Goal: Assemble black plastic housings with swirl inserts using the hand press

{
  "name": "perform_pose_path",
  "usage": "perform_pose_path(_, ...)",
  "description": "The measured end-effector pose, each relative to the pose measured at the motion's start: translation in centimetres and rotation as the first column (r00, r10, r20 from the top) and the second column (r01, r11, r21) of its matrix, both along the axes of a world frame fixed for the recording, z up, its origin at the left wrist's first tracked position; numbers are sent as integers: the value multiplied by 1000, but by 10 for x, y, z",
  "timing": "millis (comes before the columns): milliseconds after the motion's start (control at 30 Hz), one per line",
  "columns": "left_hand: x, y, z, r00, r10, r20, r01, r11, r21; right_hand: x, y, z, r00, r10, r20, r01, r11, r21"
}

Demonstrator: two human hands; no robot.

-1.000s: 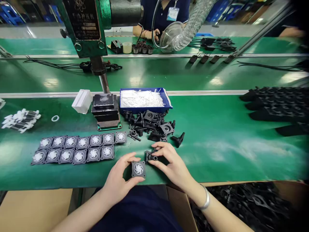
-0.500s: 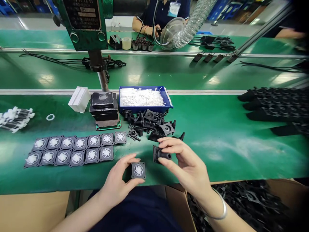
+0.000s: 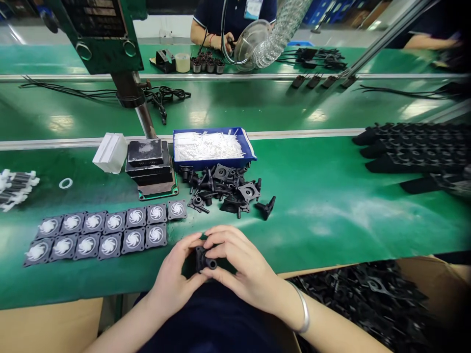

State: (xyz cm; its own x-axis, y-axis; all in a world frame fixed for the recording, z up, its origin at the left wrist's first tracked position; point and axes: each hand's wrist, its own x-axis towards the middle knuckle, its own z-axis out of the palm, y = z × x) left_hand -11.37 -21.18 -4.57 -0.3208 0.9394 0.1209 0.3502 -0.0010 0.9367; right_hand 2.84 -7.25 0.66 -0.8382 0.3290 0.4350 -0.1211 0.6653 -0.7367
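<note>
Just over the front edge of the bench, my two hands meet. My left hand point(image 3: 174, 272) is closed around the left side of a square black housing with a white impeller, which is now mostly hidden. With the fingertips of my right hand point(image 3: 245, 267), I grip a black plastic cover with a tube spout point(image 3: 206, 261), held against the housing. Whether the two are fully seated cannot be seen. Left of my hands lie two rows of black square housings with white impellers point(image 3: 109, 245). Beyond my hands is a pile of loose black covers point(image 3: 221, 189), with one black fitting point(image 3: 265, 208) apart from it.
A blue tray of white rods point(image 3: 251, 151) stands behind the pile, beside a press with a black block point(image 3: 149, 164). White blocks point(image 3: 110, 153) and a ring point(image 3: 65, 183) lie left. Black parts point(image 3: 415, 152) line the right. A co-worker's hand point(image 3: 222, 41) shows across the bench.
My right hand has moved left and brought the black cover onto the housing in my left hand. The impeller face is now covered. The camera view has shifted slightly.
</note>
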Motion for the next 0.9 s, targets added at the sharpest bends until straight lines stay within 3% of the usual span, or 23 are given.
perform_pose_path(300,1,-1,-2,1000,8,-19,-8,1000,-2,-1,-4,-5,998,4,58,-1,998,-58)
perform_pose_path(567,-2,1,8,1000,-20,-23,20,999,-42,1,-9,-12,995,4,96,8,992,-126)
perform_pose_path(733,1,4,-1,1000,-4,2,4,1000,5,-1,-10,-21,997,20,69,-13,995,-101)
perform_pose_path(833,1,4,1,1000,-7,1,7,999,53,-4,-9,-15,996,40,77,-34,996,-80)
perform_pose_path(900,-6,1,17,999,-13,-53,21,990,143,-8,-7,1,996,49,71,-44,997,-71)
